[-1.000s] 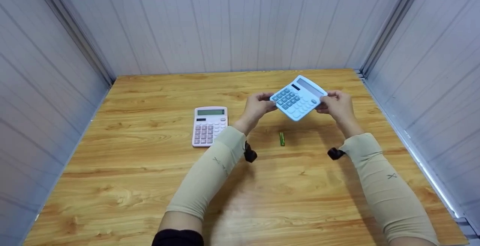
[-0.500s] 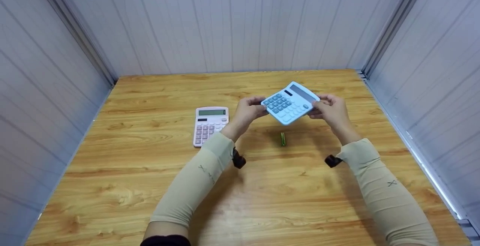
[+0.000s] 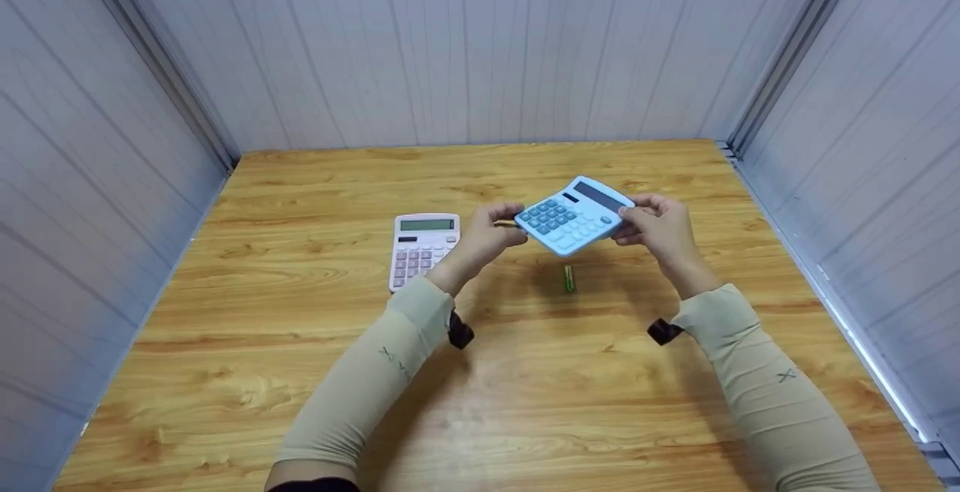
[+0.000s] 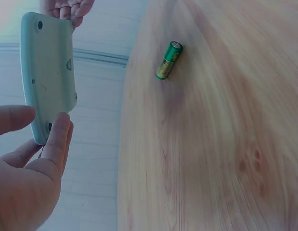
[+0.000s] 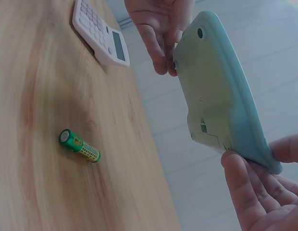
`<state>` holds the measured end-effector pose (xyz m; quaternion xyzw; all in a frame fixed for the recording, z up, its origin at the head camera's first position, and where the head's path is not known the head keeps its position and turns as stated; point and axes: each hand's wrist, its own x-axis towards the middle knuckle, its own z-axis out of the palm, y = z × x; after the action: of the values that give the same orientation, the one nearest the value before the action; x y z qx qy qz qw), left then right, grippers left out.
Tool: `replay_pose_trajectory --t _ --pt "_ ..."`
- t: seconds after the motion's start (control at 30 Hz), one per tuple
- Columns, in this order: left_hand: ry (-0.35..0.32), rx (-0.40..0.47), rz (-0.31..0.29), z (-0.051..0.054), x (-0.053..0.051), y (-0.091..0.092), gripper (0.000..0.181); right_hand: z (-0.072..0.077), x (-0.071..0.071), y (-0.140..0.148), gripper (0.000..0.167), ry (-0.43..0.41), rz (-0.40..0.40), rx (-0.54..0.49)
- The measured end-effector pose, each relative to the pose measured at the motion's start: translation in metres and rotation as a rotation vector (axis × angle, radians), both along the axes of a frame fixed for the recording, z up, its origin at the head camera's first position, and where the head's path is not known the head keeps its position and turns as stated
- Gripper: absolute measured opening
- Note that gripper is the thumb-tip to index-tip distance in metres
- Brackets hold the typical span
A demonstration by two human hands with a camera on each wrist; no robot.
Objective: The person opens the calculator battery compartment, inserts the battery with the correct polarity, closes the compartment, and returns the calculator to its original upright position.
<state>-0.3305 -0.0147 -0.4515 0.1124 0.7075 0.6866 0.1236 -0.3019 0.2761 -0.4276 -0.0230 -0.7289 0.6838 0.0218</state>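
Two hands hold a blue calculator up over the desk.
The left grip (image 3: pixel 480 238) pinches the left corner of the blue calculator (image 3: pixel 577 216), and the right grip (image 3: pixel 664 231) pinches its right side, both with thumb and fingers close together on it. The calculator is in the air, tilted; holding both ends probably keeps it steady and leaves its keys and back uncovered. On its back is what looks like a little battery door (image 5: pixel 211 139). It seems closed, so I can't tell what is inside. A green battery (image 3: pixel 569 279) lies on the desk (image 3: pixel 262 319) below, a bit nearer. A pink calculator (image 3: pixel 421 241) lies to the left, keys up, partly behind the left arm.
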Motion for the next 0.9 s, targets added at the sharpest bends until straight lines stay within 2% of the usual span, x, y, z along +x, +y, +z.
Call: replay_pose_trajectory --t 0.2,0.37,0.5,0.73,0.9 --pt "0.125 -0.230 -0.030 -0.006 0.010 0.000 0.064 -0.005 0.001 -0.002 0.028 -0.017 0.007 0.006" --pt "0.326 -0.439 -0.053 -0.011 0.016 0.004 0.069 -0.008 0.003 -0.006 0.024 -0.037 0.003 0.003" --pt "0.487 -0.573 -0.067 -0.010 0.020 0.004 0.067 -0.009 0.004 -0.010 0.026 -0.047 0.015 0.005" --pt "0.748 -0.636 -0.138 -0.011 0.024 -0.001 0.055 -0.009 0.006 -0.013 0.032 -0.057 0.039 0.024" --pt "0.881 -0.650 -0.179 -0.013 0.024 -0.005 0.046 -0.009 0.008 -0.014 0.030 -0.058 0.052 0.035"
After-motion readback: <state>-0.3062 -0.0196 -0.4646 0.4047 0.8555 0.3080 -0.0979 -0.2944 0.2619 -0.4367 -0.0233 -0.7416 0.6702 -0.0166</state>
